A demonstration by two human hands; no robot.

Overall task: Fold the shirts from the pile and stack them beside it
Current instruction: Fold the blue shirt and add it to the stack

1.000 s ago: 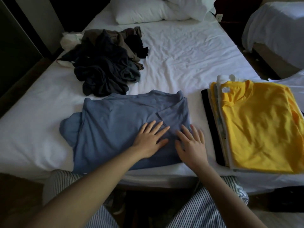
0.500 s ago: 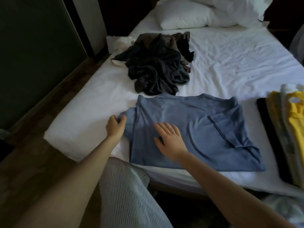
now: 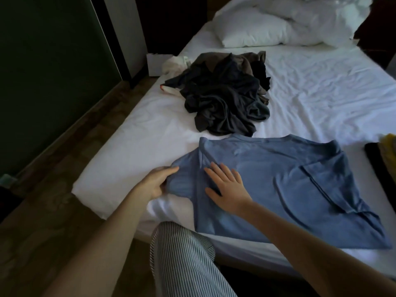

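Pinching the sleeve (image 3: 182, 179) with the left hand (image 3: 157, 183), the person pressed a flat right hand (image 3: 228, 189) on the blue shirt (image 3: 289, 189), spread just before the pile (image 3: 222, 97).

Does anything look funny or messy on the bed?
Yes. The blue shirt is half folded: one sleeve sticks out past its left edge, where the left hand grips it while the right hand lies flat on the shirt. The dark pile behind is crumpled, not yet folded.
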